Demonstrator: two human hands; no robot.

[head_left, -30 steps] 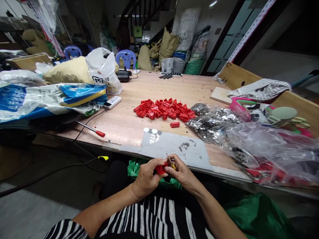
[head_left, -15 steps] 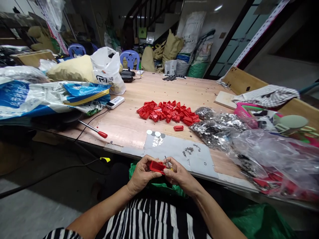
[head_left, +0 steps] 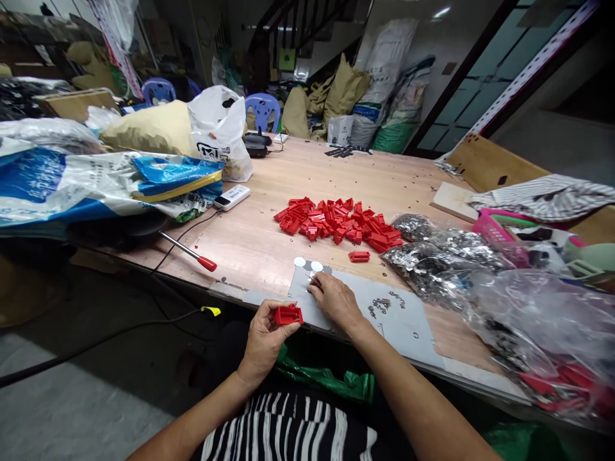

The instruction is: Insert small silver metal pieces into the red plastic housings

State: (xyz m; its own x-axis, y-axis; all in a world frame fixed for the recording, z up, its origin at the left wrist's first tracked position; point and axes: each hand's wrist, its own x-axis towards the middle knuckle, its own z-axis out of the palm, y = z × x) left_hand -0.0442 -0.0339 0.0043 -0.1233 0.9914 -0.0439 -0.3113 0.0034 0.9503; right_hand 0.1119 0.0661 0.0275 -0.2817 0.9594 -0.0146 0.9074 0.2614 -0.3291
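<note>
My left hand (head_left: 266,336) is closed around a hollow red plastic housing (head_left: 288,314), held just off the table's front edge with its open side showing. My right hand (head_left: 334,299) reaches over the grey mat (head_left: 346,323), fingers pinched on a thin metal tool (head_left: 309,276) whose kind I cannot make out. The tool's tip is at the small white pieces, which the hand mostly covers. White discs (head_left: 299,262) lie just beyond. Small metal parts (head_left: 380,305) are scattered on the mat to the right of the hand. A single red housing (head_left: 359,257) lies beyond the mat.
A heap of red housings (head_left: 339,221) lies mid-table. Clear bags of metal parts (head_left: 432,259) crowd the right side, near a pink basket (head_left: 500,234). On the left are a red-tipped lever (head_left: 206,263), a white power strip (head_left: 232,198) and large sacks (head_left: 177,176).
My right hand has left the red housing and moved up over the mat to the white pieces with the thin tool. My left hand still holds the housing, now slightly further left.
</note>
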